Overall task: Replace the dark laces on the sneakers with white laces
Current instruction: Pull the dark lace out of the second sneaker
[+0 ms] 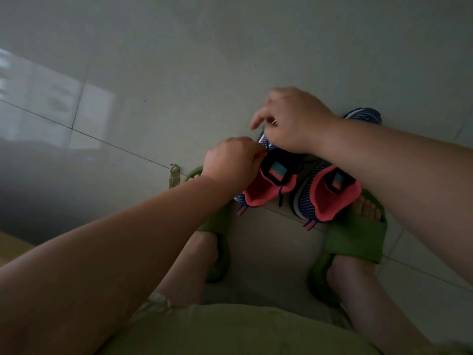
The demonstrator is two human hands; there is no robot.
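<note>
Two blue knit sneakers with pink-red linings stand side by side on the tiled floor between my feet. The left sneaker (268,185) still carries its dark lace (281,194), one end hanging over the lining. My left hand (230,160) pinches the lace at the sneaker's tongue. My right hand (291,121) is over the sneaker's front, its fingers curled on the lacing, which it mostly hides. The right sneaker (330,193) lies partly under my right forearm. No white laces are in view.
My feet wear green slides, the left slide (217,221) and the right slide (358,234), on either side of the sneakers. A small crumpled pale wrapper (174,175) lies on the floor to the left. Grey glossy tiles (179,85) stretch ahead.
</note>
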